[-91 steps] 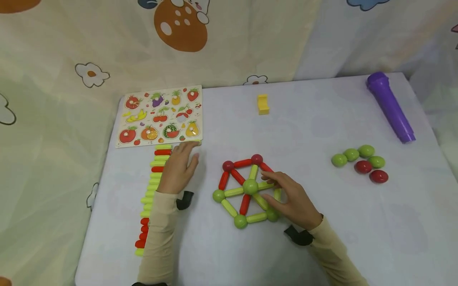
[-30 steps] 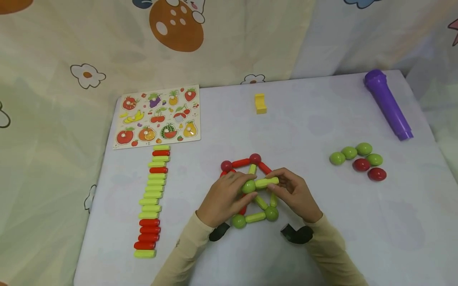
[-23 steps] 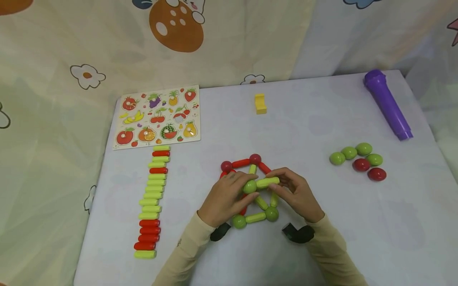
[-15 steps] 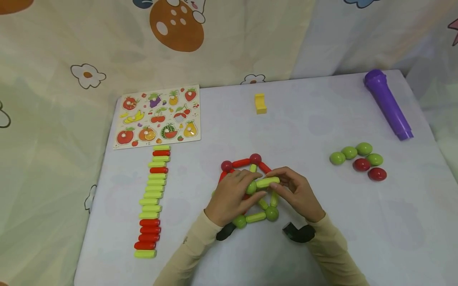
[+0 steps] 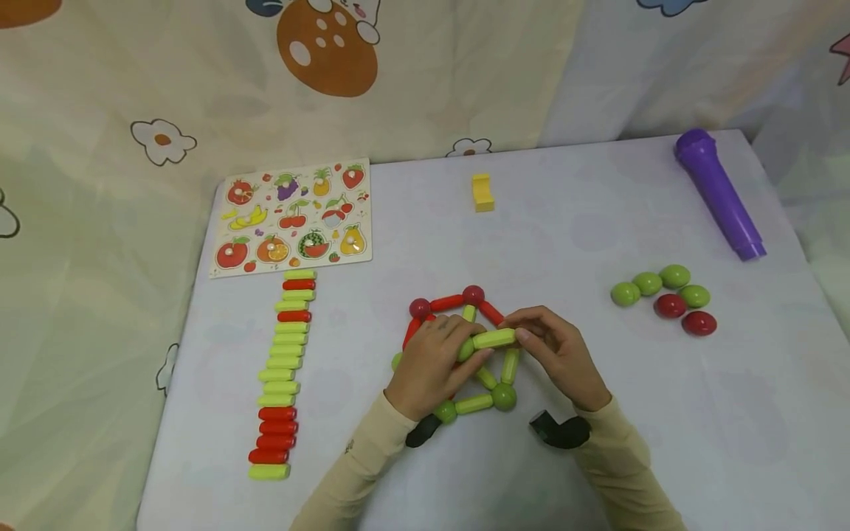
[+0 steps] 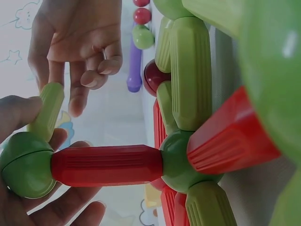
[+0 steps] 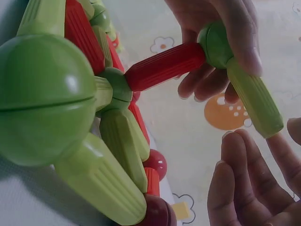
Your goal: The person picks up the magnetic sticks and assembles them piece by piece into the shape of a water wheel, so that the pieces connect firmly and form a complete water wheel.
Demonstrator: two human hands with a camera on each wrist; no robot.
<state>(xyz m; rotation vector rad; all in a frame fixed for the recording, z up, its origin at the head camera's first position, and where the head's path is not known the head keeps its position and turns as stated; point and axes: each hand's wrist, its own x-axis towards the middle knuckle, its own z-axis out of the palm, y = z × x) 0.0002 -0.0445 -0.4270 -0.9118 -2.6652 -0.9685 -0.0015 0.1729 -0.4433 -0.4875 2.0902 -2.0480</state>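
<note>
My left hand [image 5: 425,369] pinches a green ball [image 7: 216,44] between thumb and fingers. The ball tops a red rod [image 6: 108,165], which rises from a lower green ball [image 6: 181,160] in the middle of a flat frame of rods and balls [image 5: 474,403]. From the held ball a yellow-green rod [image 5: 494,338] sticks out to the right. My right hand [image 5: 558,361] is at this rod's free end, fingers loosely bent. In the right wrist view a fingertip is right at the end and the thumb stands slightly apart. My left hand covers part of the frame.
On the left lies a column of red and yellow-green rods [image 5: 283,351], below a fruit puzzle board [image 5: 361,254]. Green and red balls [image 5: 671,306] lie to the right, near a purple toy microphone [image 5: 720,195]. A yellow block [image 5: 483,193] sits at the back.
My left hand has come from the rod column to the ball. A yellow-green rod now projects from that ball. My right thumb has slid back off the rod's side to its end.
</note>
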